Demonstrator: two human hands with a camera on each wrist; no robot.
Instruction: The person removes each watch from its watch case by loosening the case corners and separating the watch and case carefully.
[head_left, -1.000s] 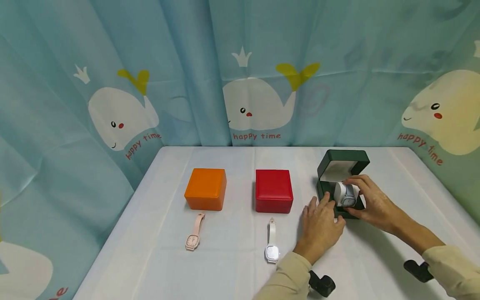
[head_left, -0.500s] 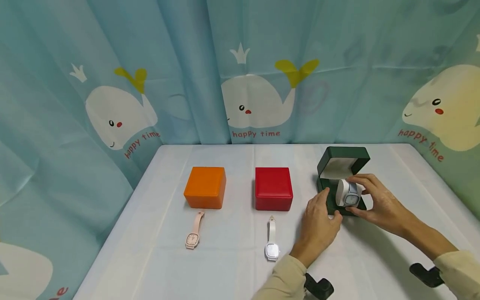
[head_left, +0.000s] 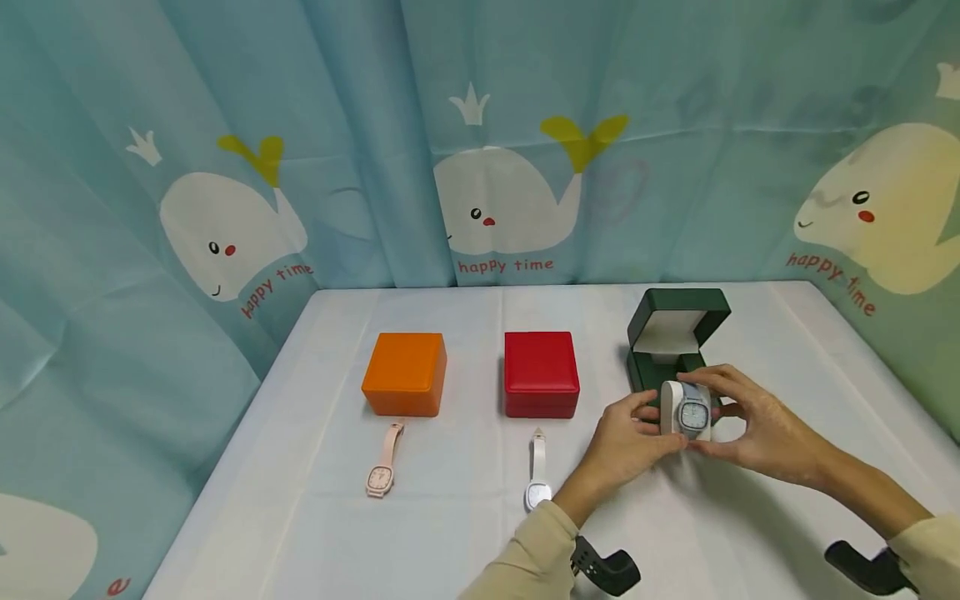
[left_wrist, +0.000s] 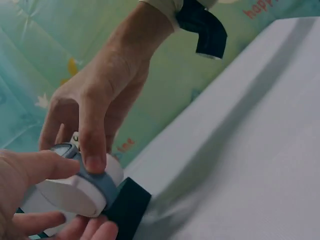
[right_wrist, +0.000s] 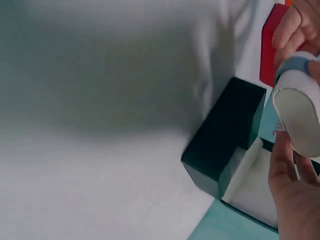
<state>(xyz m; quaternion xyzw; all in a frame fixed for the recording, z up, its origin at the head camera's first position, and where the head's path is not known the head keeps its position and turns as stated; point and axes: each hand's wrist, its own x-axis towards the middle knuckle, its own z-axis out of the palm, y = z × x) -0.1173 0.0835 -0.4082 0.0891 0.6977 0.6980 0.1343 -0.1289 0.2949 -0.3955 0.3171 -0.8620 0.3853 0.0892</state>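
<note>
A blue-grey watch (head_left: 693, 415) is wrapped around a white watch pillow (head_left: 670, 408), held up between both hands in front of the open green watch box (head_left: 678, 321). My right hand (head_left: 757, 425) grips the pillow from the right, thumb below and fingers above. From the left, my left hand (head_left: 626, 437) holds it too, its thumb at the watch's lower edge in the head view. In the left wrist view the left thumb (left_wrist: 50, 165) lies over the strap, with other fingers under the pillow (left_wrist: 75, 197). The right wrist view shows the pillow's flat end (right_wrist: 297, 120).
An orange box (head_left: 405, 373) and a red box (head_left: 541, 374) stand shut on the white table (head_left: 450, 533). In front of them lie a pink watch (head_left: 384, 467) and a white watch (head_left: 537, 475), the latter close to my left sleeve. A whale-print curtain (head_left: 360, 167) backs the table.
The pillow with its watch has come out of the green box toward me, gripped by my right hand. My left hand has moved from the box's edge onto the pillow.
</note>
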